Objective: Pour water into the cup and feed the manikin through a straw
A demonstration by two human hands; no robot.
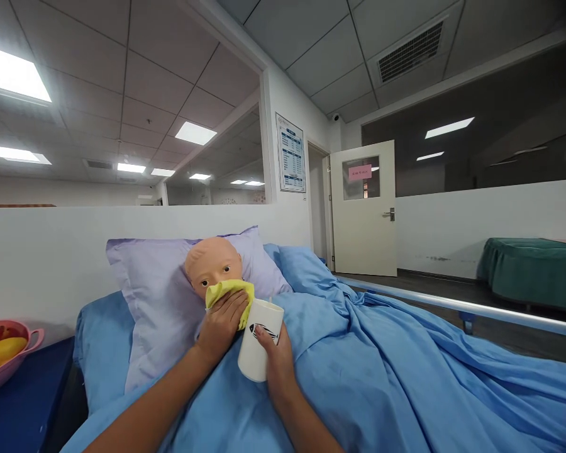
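Note:
A bald mannequin (214,258) lies in bed with its head on a lilac pillow (158,296). Over its mouth and chin my left hand (224,321) presses a yellow cloth (248,292), fingers laid along the fabric. Just right of that, my right hand (279,358) grips a white mug (255,355) with a black drawing on its side. The mug is tilted a little and held close to the cloth; what is inside it cannot be seen. A blue quilt (349,377) covers the mannequin's body below the cloth.
At the far left a pink basket (35,340) with yellow and red fruit stands on a dark blue surface (23,409). A metal bed rail (500,318) runs along the right side. Behind are an open door (363,239) and a green-covered bed or table (532,274).

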